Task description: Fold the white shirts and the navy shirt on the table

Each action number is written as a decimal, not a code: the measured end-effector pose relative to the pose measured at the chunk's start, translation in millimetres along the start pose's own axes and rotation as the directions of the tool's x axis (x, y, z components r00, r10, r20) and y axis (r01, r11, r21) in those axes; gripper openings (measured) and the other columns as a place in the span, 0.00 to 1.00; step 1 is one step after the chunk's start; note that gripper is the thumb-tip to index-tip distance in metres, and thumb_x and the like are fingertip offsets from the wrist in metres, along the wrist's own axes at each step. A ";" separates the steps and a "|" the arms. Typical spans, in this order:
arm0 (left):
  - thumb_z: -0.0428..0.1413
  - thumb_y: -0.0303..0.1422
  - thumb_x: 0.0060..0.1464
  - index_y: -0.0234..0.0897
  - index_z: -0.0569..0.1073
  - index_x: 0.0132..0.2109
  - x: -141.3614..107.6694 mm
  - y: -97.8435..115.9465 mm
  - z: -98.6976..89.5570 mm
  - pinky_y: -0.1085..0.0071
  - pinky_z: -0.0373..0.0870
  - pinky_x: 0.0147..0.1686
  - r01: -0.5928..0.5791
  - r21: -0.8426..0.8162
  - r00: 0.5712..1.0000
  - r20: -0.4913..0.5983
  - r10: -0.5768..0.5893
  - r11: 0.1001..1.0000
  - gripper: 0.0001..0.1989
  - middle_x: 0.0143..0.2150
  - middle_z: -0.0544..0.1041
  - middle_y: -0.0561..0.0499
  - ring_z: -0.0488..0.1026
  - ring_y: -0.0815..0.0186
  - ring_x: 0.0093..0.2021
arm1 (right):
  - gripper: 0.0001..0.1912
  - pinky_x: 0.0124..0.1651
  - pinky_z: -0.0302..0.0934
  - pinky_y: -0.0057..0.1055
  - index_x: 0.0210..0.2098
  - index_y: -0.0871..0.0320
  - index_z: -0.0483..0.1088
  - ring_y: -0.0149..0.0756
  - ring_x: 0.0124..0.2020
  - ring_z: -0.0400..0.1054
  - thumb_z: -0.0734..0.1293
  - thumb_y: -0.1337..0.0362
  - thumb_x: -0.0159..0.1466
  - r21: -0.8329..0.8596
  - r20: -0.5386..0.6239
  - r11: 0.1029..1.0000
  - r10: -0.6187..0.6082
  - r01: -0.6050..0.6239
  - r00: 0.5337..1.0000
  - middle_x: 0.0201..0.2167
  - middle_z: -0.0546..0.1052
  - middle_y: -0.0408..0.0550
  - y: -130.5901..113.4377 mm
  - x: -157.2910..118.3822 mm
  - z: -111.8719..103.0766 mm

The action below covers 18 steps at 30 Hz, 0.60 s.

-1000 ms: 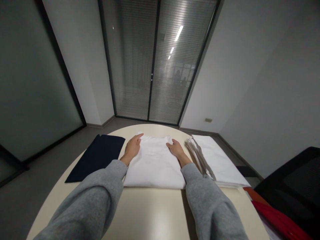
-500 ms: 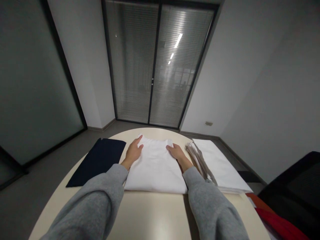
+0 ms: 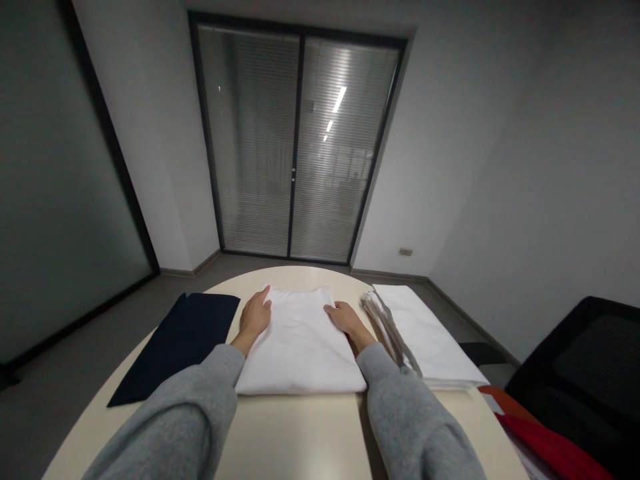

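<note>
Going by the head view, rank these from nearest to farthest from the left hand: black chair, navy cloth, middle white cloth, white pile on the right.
From the left hand:
1. Middle white cloth: touching it, at the cloth's left edge.
2. Navy cloth: just to its left.
3. White pile: right side, past the other hand.
4. Black chair: far right, beyond the table's edge.

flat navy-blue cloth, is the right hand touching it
No, the right hand touches the folded white cloth, while the flat navy-blue cloth lies left of the left hand.
</note>
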<state>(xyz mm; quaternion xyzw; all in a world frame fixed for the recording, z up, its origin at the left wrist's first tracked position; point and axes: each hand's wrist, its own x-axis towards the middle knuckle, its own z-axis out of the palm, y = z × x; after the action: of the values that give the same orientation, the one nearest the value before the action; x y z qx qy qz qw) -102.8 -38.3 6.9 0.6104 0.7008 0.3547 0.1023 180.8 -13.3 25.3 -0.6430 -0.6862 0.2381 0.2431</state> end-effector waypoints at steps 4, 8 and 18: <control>0.48 0.30 0.66 0.36 0.70 0.68 1.3 7.4 -1.3 0.59 0.68 0.63 -0.009 0.156 0.999 0.041 0.003 0.988 0.26 0.65 0.74 0.40 0.73 0.52 0.63 | 0.16 0.49 0.64 0.32 0.44 0.62 0.79 0.46 0.50 0.77 0.65 0.58 0.66 -0.107 -0.006 0.994 0.031 -0.032 0.999 0.47 0.82 0.62 -3.7 -2.1 0.8; 0.46 0.30 0.66 0.35 0.71 0.67 -1.0 18.5 -6.1 0.58 0.72 0.56 -0.013 0.282 0.995 0.094 -0.015 0.959 0.26 0.62 0.75 0.37 0.76 0.50 0.56 | 0.14 0.48 0.64 0.32 0.46 0.60 0.76 0.46 0.49 0.76 0.66 0.60 0.65 -0.190 -0.027 0.980 0.052 -0.056 0.998 0.47 0.82 0.60 -9.8 -6.1 2.0; 0.45 0.37 0.69 0.41 0.70 0.67 -14.3 21.7 -10.6 0.44 0.65 0.57 -0.205 0.512 0.979 0.124 0.164 0.834 0.24 0.76 0.58 0.37 0.62 0.40 0.66 | 0.32 0.59 0.59 0.58 0.67 0.58 0.61 0.63 0.61 0.67 0.68 0.60 0.65 -0.433 -0.074 0.901 -0.037 0.001 0.997 0.61 0.72 0.69 -53.1 -42.1 -24.9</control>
<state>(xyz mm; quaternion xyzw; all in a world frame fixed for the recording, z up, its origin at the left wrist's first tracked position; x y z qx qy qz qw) -88.5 -55.5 23.9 0.6926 0.7043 0.1365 -0.0756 158.3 -58.1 77.3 -0.6834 -0.7176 0.0513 0.1240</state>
